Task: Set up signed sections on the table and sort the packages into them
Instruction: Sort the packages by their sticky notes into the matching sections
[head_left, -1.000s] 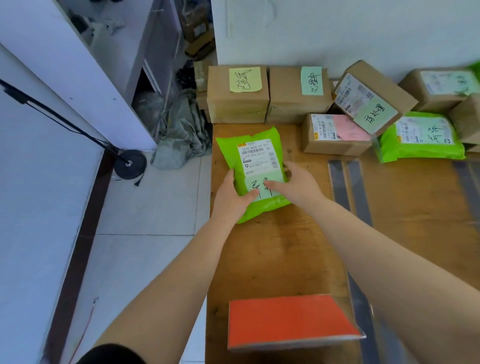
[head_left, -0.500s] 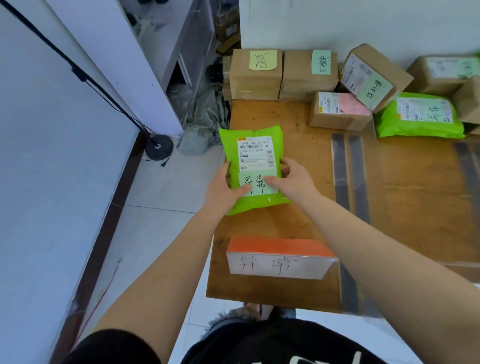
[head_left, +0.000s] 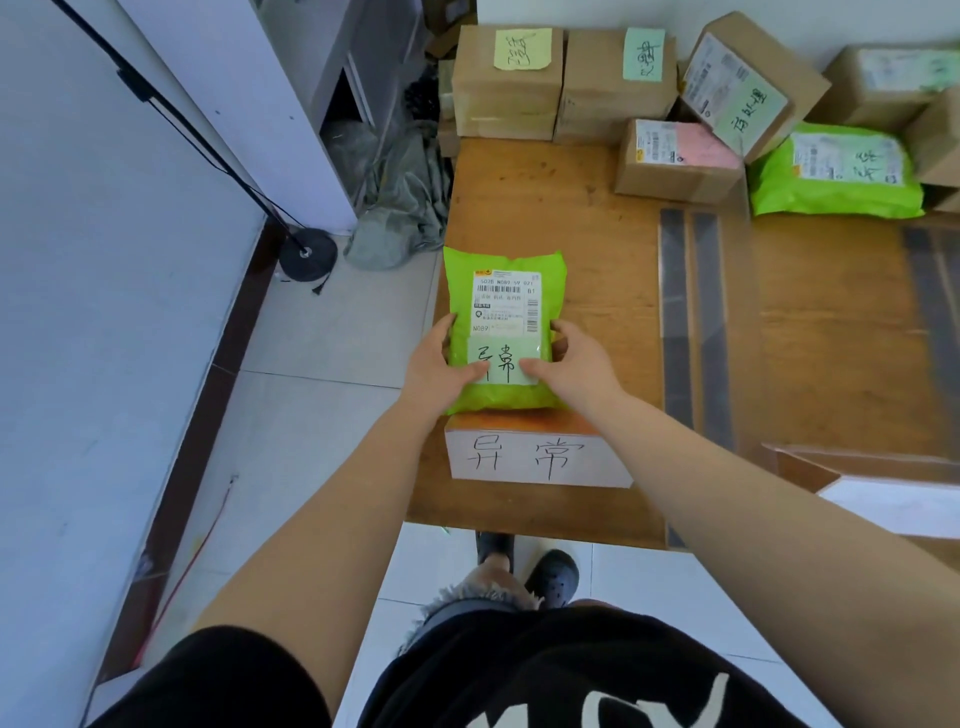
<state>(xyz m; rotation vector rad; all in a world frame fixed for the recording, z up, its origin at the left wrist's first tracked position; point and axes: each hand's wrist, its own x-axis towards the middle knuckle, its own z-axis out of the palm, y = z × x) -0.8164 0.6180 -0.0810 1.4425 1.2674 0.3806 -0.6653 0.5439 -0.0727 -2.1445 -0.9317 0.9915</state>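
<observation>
Green mailer (head_left: 506, 332): held at both sides, left hand (head_left: 439, 366) and right hand (head_left: 576, 364) each with grip clamped on it, low over the tabletop (head_left: 597, 270) just behind the section sign (head_left: 535, 457). Step judged: sorting. Next move judged: mailer to be set down behind the sign and released.

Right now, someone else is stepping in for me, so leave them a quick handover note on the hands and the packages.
Left hand and right hand both grip the green mailer, thumbs on its handwritten note, just behind the white sign at the near left of the table.
Done: the sign stands in place; this mailer is at its section.
Left: release it, then sort the cardboard boxes and the second green mailer grouped at the far edge. Another sign sits near right.
</observation>
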